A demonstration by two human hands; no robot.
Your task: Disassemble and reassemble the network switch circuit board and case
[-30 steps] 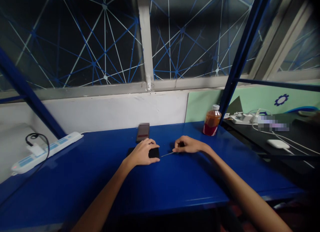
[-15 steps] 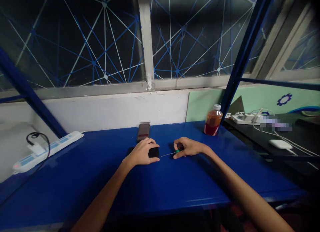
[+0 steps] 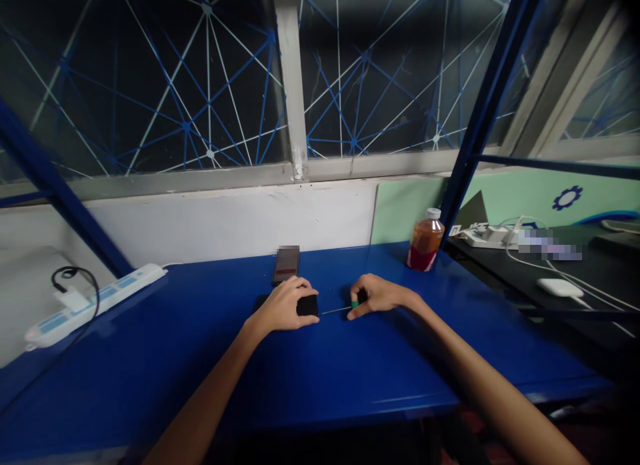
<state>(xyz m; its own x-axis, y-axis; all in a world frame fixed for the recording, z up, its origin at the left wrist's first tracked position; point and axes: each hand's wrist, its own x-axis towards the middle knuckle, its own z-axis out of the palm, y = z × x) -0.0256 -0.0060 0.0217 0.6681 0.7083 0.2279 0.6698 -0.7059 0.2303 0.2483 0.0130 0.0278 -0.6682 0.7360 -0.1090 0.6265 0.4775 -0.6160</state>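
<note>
My left hand (image 3: 286, 306) lies over a flat black rectangular object (image 3: 307, 305) on the blue table, thumb and fingers gripping its edges. Its left part shows behind the hand; what kind of object it is I cannot make out. To the right, my right hand (image 3: 373, 296) pinches the green handle of a thin screwdriver (image 3: 355, 305). The metal shaft points left and its tip is at or very near the object's right edge; whether it touches I cannot tell. A dark phone (image 3: 287, 265) lies just beyond my left hand.
A bottle of amber drink (image 3: 426, 241) stands at the back right of the blue table (image 3: 320, 385). On the left lies a white power strip (image 3: 95, 306) with a black cable plugged in. A black side table (image 3: 505, 265) at right carries cables and a white charger (image 3: 560, 288).
My right thumb and fingers have shifted around the screwdriver, and its green handle now shows between them. My left hand and the black object have stayed in place.
</note>
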